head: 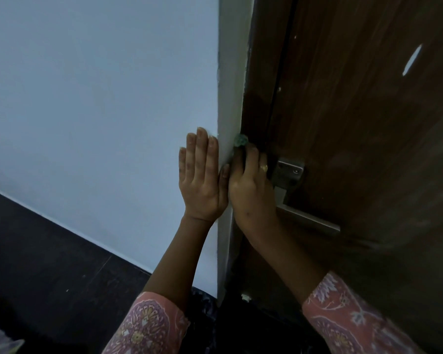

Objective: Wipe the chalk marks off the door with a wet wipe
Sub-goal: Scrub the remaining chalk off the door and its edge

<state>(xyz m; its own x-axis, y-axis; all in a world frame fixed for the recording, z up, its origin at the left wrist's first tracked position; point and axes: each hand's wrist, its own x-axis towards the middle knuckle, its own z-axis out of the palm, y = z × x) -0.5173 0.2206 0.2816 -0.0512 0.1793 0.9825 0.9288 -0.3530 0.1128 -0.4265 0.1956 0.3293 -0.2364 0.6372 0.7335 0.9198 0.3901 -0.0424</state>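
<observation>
A dark brown wooden door fills the right side, with faint pale smears low on its right part. My right hand presses against the door frame's edge just left of the metal handle. A small greenish crumpled wet wipe sticks out above its fingertips. My left hand lies flat with fingers spread on the white wall, right beside the wall's corner and touching my right hand.
A grey-white door jamb runs vertically between wall and door. The handle's lever juts out lower right. Dark floor lies at lower left. A bright oval spot shows high on the door.
</observation>
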